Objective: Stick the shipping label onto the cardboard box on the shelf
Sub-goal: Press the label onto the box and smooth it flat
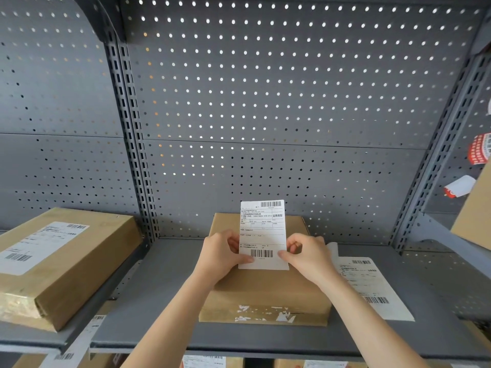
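Head view: both hands pinch the label (pixel 262 232), left hand (pixel 221 254) at its 8 o'clock corner, right hand (pixel 308 254) at 4 o'clock, above the box (pixel 265 288) on the shelf (pixel 159 301). Backing possibly still on; sticking and smoothing remain.

A labelled box (pixel 61 261) lies at left, a loose label sheet (pixel 372 285) at right, before grey pegboard (pixel 265 88).

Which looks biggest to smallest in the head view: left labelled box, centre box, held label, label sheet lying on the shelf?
1. Left labelled box, though nearer the camera.
2. Centre box.
3. Label sheet on the shelf.
4. Held label; close to the sheet, unsure.
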`<state>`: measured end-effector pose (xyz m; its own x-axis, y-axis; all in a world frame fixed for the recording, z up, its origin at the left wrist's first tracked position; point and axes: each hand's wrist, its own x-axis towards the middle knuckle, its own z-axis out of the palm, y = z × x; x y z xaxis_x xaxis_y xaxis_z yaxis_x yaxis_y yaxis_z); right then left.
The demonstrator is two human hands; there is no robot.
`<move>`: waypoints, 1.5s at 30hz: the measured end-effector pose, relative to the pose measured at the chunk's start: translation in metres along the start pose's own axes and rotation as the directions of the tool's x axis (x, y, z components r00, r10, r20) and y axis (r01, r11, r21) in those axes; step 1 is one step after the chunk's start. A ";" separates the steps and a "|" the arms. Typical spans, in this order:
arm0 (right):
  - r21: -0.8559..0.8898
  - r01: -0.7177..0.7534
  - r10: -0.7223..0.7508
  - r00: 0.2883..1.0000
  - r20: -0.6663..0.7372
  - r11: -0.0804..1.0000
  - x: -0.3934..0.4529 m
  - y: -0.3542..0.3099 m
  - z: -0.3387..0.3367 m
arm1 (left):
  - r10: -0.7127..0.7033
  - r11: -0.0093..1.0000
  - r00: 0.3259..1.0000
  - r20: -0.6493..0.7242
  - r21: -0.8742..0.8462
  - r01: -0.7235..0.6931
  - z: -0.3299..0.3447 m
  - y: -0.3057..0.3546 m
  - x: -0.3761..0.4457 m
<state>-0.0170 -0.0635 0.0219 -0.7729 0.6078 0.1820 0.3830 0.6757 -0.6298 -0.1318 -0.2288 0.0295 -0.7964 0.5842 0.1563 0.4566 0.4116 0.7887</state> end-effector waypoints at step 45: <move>0.257 -0.015 -0.021 0.990 0.139 0.966 0.013 -0.009 -0.011 | -0.003 0.998 0.996 0.093 -0.059 0.009 -0.005 -0.006 0.024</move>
<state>-0.0252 -0.0570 0.0386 -0.8435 0.5297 0.0890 0.2519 0.5364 -0.8055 -0.1555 -0.2211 0.0317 -0.7573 0.6457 0.0975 0.4256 0.3748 0.8236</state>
